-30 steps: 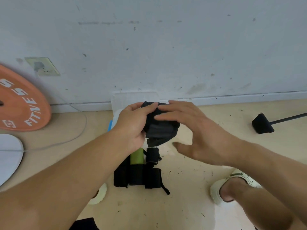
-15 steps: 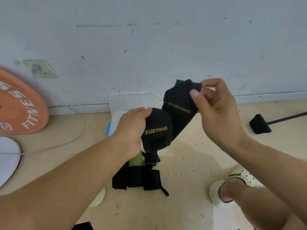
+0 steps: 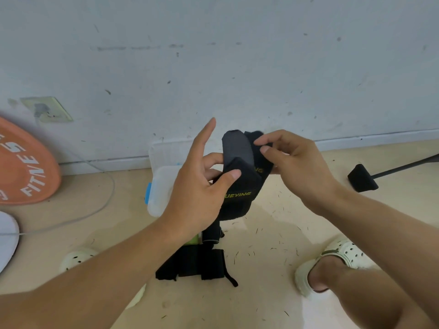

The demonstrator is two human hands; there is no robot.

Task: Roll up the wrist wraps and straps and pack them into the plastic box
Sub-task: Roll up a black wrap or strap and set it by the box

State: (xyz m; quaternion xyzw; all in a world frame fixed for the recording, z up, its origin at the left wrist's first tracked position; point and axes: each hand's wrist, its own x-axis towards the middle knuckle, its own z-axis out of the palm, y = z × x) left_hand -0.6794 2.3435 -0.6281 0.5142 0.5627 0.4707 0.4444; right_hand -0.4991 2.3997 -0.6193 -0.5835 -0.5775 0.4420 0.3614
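I hold a black wrist wrap [image 3: 240, 176] with yellow lettering in the air over the floor. My left hand [image 3: 199, 186] pinches its folded part between thumb and lower fingers, with the index finger pointing up. My right hand [image 3: 292, 162] pinches the wrap's upper end. Behind my left hand stands the clear plastic box [image 3: 161, 186] with a blue latch, against the wall. Below lie several black wraps and straps [image 3: 197, 264] in a pile, with a rolled black one [image 3: 211, 236] and a green one [image 3: 192, 239] partly hidden by my left wrist.
An orange weight plate [image 3: 23, 167] leans on the wall at left, with a thin cable [image 3: 104, 200] on the floor. A black-headed bar [image 3: 363, 178] lies at right. My feet in pale clogs [image 3: 332, 264] stand either side of the pile.
My right hand came down and closer to my left, folding the wrap's upper end over. My left index finger lifted off the wrap.
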